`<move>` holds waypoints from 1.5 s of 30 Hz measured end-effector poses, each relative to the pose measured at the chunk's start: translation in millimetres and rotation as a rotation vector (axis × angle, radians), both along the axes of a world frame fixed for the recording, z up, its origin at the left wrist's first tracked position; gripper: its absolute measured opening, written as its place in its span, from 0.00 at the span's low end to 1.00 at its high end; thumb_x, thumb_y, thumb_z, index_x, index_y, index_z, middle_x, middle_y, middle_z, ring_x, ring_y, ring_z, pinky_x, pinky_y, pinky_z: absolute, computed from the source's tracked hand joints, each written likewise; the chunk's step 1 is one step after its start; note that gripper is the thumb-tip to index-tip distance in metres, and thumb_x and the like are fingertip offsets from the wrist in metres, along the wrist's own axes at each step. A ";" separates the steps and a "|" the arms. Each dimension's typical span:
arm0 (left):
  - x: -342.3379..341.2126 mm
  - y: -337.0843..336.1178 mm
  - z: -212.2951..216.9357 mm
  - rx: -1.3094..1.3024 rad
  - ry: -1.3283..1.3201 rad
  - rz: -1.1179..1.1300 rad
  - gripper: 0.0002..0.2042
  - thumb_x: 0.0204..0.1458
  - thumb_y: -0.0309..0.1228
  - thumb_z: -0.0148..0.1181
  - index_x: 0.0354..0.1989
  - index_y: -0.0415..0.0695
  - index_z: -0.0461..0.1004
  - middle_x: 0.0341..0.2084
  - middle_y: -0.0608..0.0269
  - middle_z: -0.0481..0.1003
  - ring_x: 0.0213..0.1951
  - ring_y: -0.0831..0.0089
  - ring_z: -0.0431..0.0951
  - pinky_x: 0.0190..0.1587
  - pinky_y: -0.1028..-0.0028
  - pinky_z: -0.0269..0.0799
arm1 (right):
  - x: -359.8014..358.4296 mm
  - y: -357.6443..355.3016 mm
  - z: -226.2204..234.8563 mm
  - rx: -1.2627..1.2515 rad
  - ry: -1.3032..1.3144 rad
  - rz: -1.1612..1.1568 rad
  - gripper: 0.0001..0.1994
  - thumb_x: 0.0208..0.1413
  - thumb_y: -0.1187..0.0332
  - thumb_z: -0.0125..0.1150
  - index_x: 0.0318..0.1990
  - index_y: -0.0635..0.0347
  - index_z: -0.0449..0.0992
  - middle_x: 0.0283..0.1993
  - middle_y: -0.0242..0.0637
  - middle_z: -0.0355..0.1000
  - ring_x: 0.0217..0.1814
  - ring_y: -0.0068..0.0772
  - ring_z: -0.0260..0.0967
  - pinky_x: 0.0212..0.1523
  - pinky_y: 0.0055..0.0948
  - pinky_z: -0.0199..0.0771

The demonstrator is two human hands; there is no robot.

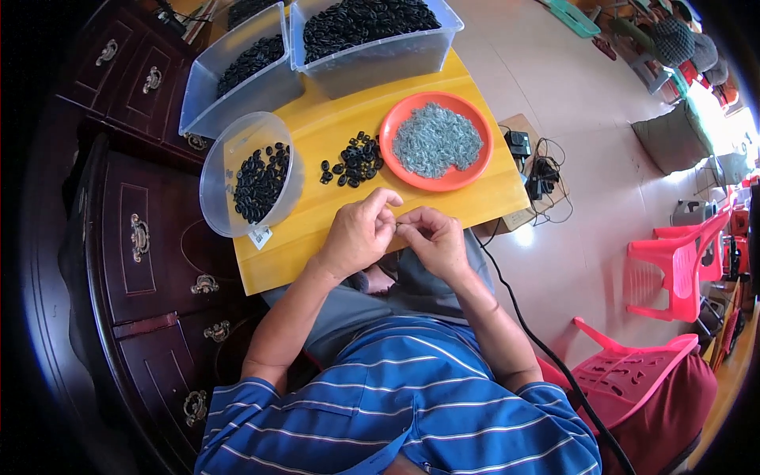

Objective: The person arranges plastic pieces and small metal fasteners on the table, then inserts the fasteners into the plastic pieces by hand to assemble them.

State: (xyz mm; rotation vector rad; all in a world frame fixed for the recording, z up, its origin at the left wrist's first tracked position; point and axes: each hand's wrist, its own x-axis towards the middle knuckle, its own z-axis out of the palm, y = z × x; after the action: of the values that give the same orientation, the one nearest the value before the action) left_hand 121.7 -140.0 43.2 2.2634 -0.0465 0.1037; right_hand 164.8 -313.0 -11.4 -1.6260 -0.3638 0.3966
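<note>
Close together over the near edge of the yellow table [317, 252], my two hands meet at the fingertips. My left hand [356, 235] has its thumb and fingers pinched, and my right hand [434, 241] pinches from the other side. Whatever lies between them is too small to name. Just beyond my hands is a loose pile of small black oval pieces [360, 161]. An orange plate [385, 154] at the right holds a heap of small clear pieces [437, 141]. A round clear tub [215, 194] at the left contains more black pieces [260, 186].
Two clear plastic bins [380, 73] full of black pieces stand at the back of the table. A dark wooden cabinet [119, 277] lines the left side. Black cables [546, 178] lie on a box at the right. Pink plastic chairs [669, 269] stand on the tiled floor.
</note>
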 end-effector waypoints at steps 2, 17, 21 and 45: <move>0.4 3.9 -2.4 -0.070 0.060 0.027 0.14 0.54 0.17 0.60 0.48 0.39 0.71 0.25 0.61 0.78 0.25 0.76 0.79 0.32 0.75 0.75 | 0.7 3.9 -7.4 0.086 0.069 0.013 0.04 0.58 0.75 0.68 0.38 0.67 0.81 0.30 0.32 0.81 0.32 0.16 0.76 0.36 0.23 0.78; 33.7 47.0 -18.6 0.292 -0.037 0.202 0.16 0.51 0.29 0.68 0.49 0.43 0.78 0.32 0.56 0.80 0.34 0.55 0.82 0.39 0.60 0.78 | 15.8 1.0 -16.5 0.451 0.333 0.026 0.06 0.65 0.77 0.60 0.48 0.66 0.75 0.41 0.33 0.79 0.44 0.20 0.77 0.48 0.21 0.77; 44.7 43.0 -30.1 0.442 -0.125 0.218 0.11 0.53 0.33 0.65 0.44 0.46 0.80 0.35 0.56 0.80 0.36 0.53 0.82 0.39 0.57 0.78 | 15.8 2.5 -16.2 0.444 0.337 0.032 0.06 0.65 0.77 0.60 0.47 0.66 0.74 0.41 0.33 0.79 0.45 0.20 0.78 0.49 0.21 0.77; 27.3 26.4 -21.7 0.147 -0.042 0.126 0.06 0.54 0.25 0.65 0.35 0.40 0.74 0.32 0.57 0.79 0.30 0.62 0.82 0.36 0.64 0.78 | 16.4 0.4 -12.3 0.465 0.387 0.023 0.06 0.65 0.77 0.60 0.48 0.65 0.74 0.41 0.34 0.79 0.46 0.22 0.78 0.51 0.23 0.77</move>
State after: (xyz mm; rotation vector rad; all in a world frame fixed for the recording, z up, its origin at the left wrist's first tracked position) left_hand 149.1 -113.6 21.6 2.4100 0.0683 0.2208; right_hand 181.2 -312.6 -23.7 -1.0643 -0.1626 0.5848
